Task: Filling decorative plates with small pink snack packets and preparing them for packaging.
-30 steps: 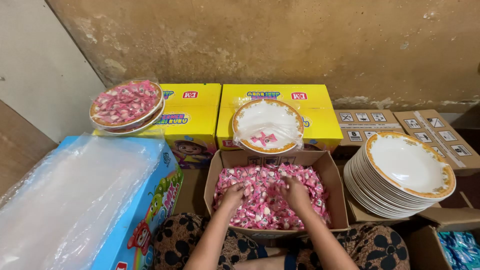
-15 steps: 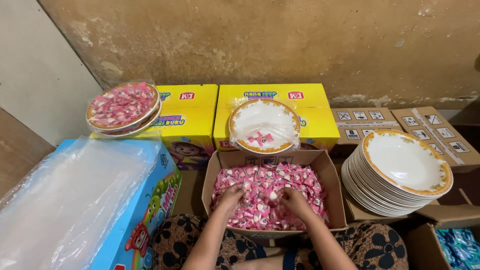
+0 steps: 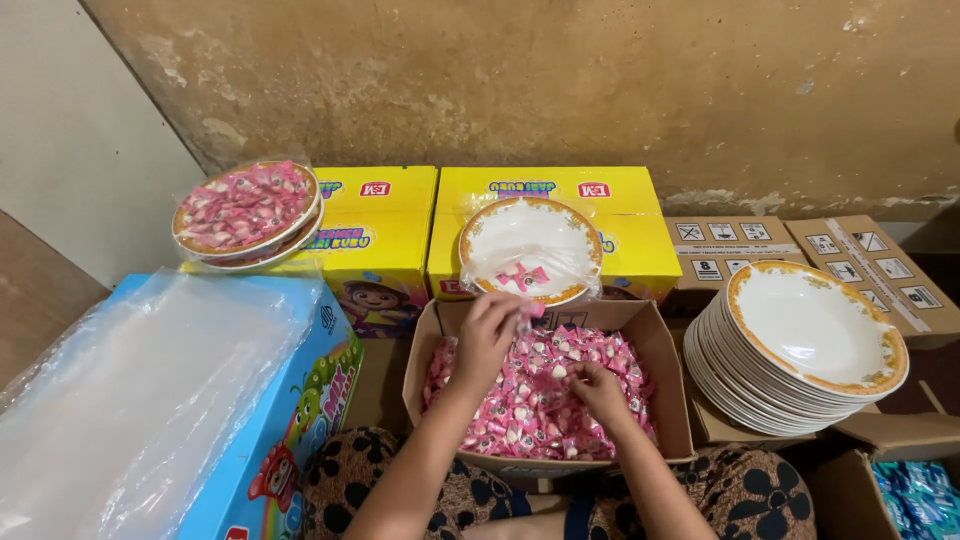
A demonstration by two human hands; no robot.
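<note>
The left hand (image 3: 487, 335) was raised above the far edge of the cardboard box (image 3: 670, 380), its grip pinched closed on a few pink wrapped candies (image 3: 530, 312), just short of the near rim of the bagged plate (image 3: 530, 250). The right hand (image 3: 598, 388) lay low inside the box, fingers curled down among the loose candies (image 3: 520, 410); whether that grip had closed on any of them could not be told. The box was open-topped and filled with the small pink-and-white wrapped sweets. The bagged plate, white with an orange and gold rim, stood just beyond the box, wrapped in clear plastic, holding a few pink candies and leaning on a yellow carton (image 3: 620, 215). To the left of the box stood a second yellow carton (image 3: 380, 230), and on its far left corner rested filled plates (image 3: 247, 208) heaped with pink candies under plastic. Nearer, left of the box, a blue carton (image 3: 300, 400) carried a pile of clear plastic bags (image 3: 150, 390). To the right of the box a stack of empty plates (image 3: 810, 340) with the same rim sat on brown cartons (image 3: 850, 250). The person's patterned trousers (image 3: 760, 500) showed on the near side of the box.
</note>
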